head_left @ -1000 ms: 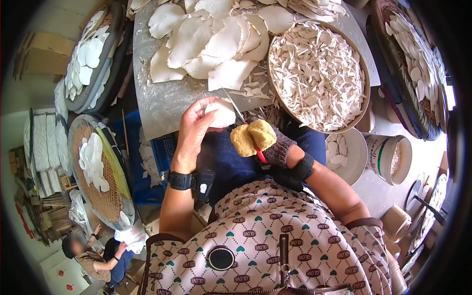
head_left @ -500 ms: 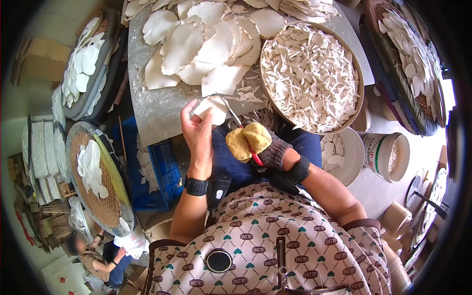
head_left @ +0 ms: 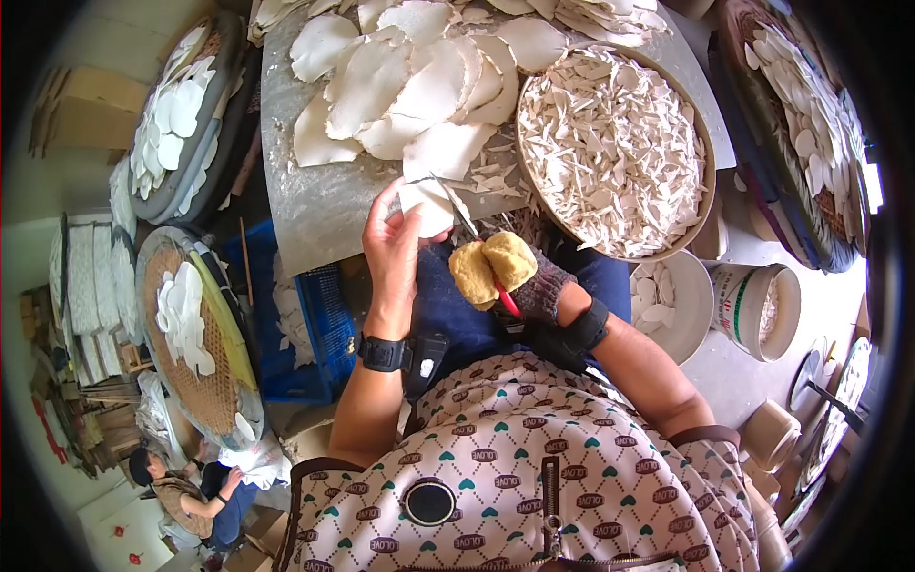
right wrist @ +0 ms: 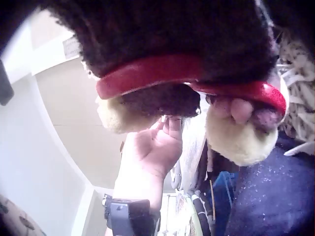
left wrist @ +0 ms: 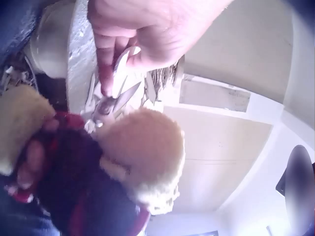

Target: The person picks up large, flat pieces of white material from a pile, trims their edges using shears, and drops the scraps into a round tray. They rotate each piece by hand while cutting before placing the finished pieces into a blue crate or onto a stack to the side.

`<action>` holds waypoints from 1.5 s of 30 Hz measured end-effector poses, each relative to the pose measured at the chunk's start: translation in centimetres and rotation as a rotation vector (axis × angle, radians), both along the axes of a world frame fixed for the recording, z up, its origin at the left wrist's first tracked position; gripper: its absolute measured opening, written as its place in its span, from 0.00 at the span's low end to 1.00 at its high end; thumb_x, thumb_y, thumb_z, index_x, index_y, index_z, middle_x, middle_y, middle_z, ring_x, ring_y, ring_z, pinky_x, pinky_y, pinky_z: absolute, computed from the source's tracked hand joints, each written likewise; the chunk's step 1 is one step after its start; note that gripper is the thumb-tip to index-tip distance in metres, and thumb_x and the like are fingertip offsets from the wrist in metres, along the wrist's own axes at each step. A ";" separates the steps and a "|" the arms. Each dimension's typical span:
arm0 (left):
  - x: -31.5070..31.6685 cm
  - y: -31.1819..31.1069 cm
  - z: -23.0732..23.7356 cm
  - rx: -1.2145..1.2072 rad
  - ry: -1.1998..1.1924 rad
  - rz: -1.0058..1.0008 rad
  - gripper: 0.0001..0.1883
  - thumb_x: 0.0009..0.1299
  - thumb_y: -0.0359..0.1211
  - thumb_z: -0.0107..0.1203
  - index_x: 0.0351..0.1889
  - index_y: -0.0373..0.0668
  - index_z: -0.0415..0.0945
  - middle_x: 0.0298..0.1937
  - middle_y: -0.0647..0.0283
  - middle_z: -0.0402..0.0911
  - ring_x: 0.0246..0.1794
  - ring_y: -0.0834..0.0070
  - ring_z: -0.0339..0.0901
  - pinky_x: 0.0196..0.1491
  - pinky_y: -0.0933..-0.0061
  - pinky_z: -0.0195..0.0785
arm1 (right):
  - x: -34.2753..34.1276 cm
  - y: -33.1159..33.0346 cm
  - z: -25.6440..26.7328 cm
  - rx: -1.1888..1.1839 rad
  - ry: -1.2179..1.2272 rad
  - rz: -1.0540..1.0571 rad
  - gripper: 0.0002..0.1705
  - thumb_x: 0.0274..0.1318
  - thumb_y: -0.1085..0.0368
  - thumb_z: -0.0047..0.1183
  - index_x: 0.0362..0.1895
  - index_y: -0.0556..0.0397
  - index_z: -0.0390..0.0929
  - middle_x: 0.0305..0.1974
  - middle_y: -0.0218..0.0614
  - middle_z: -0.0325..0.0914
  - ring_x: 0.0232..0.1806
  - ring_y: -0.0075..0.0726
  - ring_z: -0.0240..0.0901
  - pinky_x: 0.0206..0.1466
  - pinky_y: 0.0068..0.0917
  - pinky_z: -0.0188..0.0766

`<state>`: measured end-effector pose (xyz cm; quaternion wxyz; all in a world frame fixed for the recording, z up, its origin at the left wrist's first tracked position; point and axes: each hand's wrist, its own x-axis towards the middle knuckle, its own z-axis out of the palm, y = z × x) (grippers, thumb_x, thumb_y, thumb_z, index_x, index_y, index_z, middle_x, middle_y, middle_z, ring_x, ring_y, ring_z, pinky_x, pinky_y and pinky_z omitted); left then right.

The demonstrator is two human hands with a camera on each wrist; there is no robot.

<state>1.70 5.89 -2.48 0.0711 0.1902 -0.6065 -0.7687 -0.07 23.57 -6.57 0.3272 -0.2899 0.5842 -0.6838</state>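
Observation:
In the head view my bare left hand (head_left: 389,257) pinches a thin white slice (head_left: 425,210) between thumb and fingers, over the near edge of the metal table. My right hand (head_left: 545,289), in a dark knitted glove, grips a pair of scissors (head_left: 460,210). Their red handles (head_left: 508,303) are wrapped with thick yellow foam pads (head_left: 511,261). The scissor blades lie along the slice's right edge, pointing away from me. In the left wrist view, fingertips of the left hand (left wrist: 147,34) come right by the blades (left wrist: 127,97). Bare fingertips (right wrist: 241,110) poke from the glove in the right wrist view.
Large white slices (head_left: 391,86) are piled on the metal table (head_left: 315,214). A round tray (head_left: 713,181) full of trimmings stands at its right. Below are a basin (head_left: 701,305), a bucket (head_left: 729,300) and a blue crate (head_left: 329,324). Another person (head_left: 191,500) sits lower left.
My left forearm has swung to the right and the hand has turned more upright with the slice. The head view shifted slightly and came back. The right hand keeps its grip on the scissors.

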 end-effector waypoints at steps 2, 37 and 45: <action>0.1 0.0 -0.6 -0.020 0.039 0.045 0.21 0.68 0.27 0.49 0.59 0.38 0.60 0.41 0.54 0.78 0.32 0.71 0.80 0.34 0.75 0.76 | 0.1 -0.1 -0.3 0.064 0.189 -0.031 0.14 0.44 0.65 0.57 0.37 0.55 0.76 0.35 0.39 0.78 0.38 0.40 0.74 0.41 0.29 0.72; -0.2 -3.1 0.6 -0.069 -0.172 -0.245 0.17 0.65 0.29 0.52 0.52 0.32 0.70 0.36 0.55 0.81 0.27 0.72 0.80 0.27 0.80 0.74 | 1.9 1.3 -0.2 0.094 -0.055 -0.111 0.17 0.40 0.63 0.58 0.39 0.52 0.76 0.36 0.42 0.78 0.40 0.47 0.74 0.43 0.34 0.71; 4.4 -8.4 2.1 -0.206 -0.263 -0.325 0.17 0.66 0.29 0.48 0.53 0.34 0.68 0.43 0.56 0.78 0.34 0.73 0.79 0.30 0.80 0.74 | 2.0 2.1 1.1 0.392 0.381 0.116 0.13 0.47 0.65 0.61 0.39 0.54 0.76 0.37 0.33 0.78 0.39 0.24 0.73 0.45 0.24 0.71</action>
